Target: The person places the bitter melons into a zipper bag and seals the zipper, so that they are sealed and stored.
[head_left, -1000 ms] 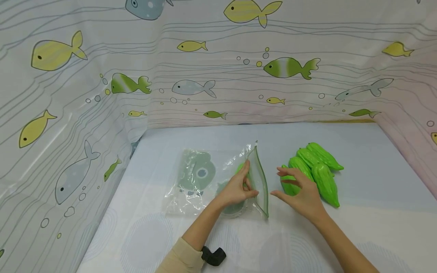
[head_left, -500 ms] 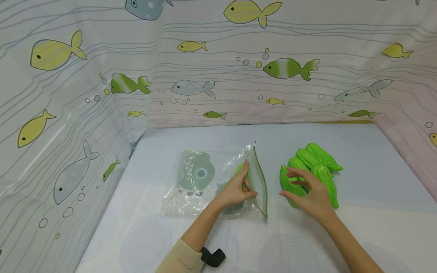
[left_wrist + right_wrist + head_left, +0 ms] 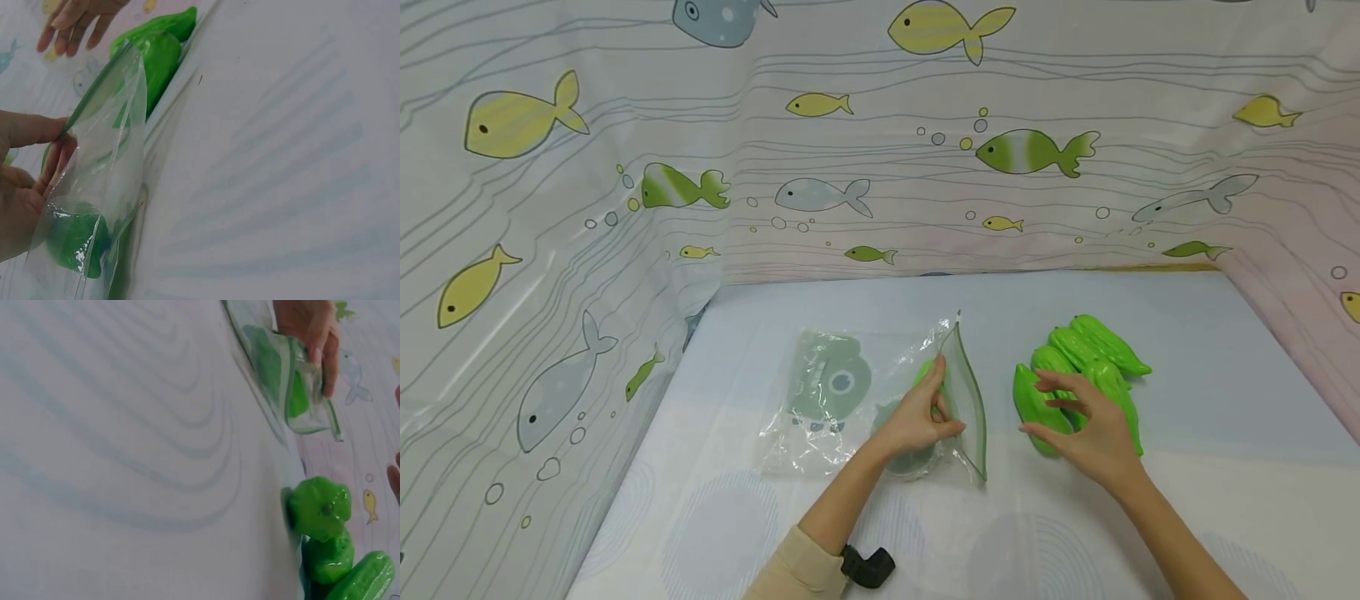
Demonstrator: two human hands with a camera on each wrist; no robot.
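My left hand [image 3: 913, 421] holds the mouth of a clear zip bag [image 3: 778, 454], which has a green seal and a green animal print. The thumb and fingers spread the mouth apart in the head view. Inside the bag a green pepper [image 3: 78, 240] shows through the plastic in the left wrist view. My right hand [image 3: 1097, 433] hovers beside and over the nearest of several wrinkled green peppers [image 3: 1030, 398], thumb and fingers parted, nothing between them. Whether its fingertips touch a pepper is unclear. Only its fingers [image 3: 395, 481] enter the right wrist view.
The peppers lie bunched together on the pale tablecloth [image 3: 737, 533], right of the bag. A fish-patterned curtain [image 3: 925, 192] rises behind the table and on both sides. A black device [image 3: 868, 567] is strapped to the left wrist, by a beige sleeve [image 3: 797, 567].
My right hand has moved right, from near the bag's mouth to the nearest green pepper. The left hand keeps its hold on the zip bag, which has barely shifted.
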